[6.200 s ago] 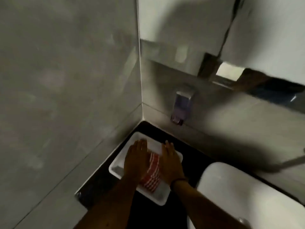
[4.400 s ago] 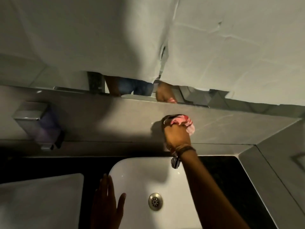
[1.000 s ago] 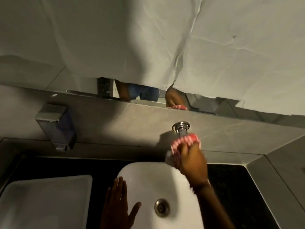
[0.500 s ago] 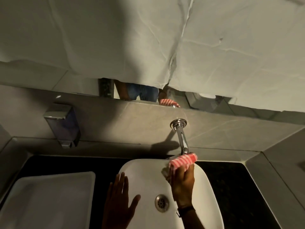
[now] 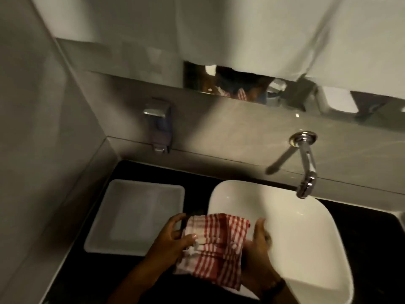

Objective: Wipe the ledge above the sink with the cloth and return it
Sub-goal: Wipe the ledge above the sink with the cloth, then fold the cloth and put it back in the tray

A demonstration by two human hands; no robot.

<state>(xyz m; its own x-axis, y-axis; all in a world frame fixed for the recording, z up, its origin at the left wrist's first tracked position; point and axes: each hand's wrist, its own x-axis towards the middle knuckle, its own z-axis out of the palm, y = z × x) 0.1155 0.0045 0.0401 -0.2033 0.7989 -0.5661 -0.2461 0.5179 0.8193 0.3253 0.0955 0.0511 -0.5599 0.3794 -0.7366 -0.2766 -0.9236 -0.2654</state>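
Half a second ago only the right hand [image 5: 257, 244] held the cloth [image 5: 213, 244], bunched up by the tap [image 5: 305, 170]; now the left hand [image 5: 173, 235] has joined it. The cloth is spread between them over the sink's [image 5: 306, 238] left rim, fingers of both hands clamped on its edges. This suggests the wiping is over and the return has begun, probably to the empty tray [image 5: 135, 216] just left.

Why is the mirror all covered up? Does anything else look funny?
White paper hides most of the mirror, leaving only a ragged strip at the bottom. That is the odd part. The tray sits bare because both hands hold the cloth. Nothing looks spilled or broken.
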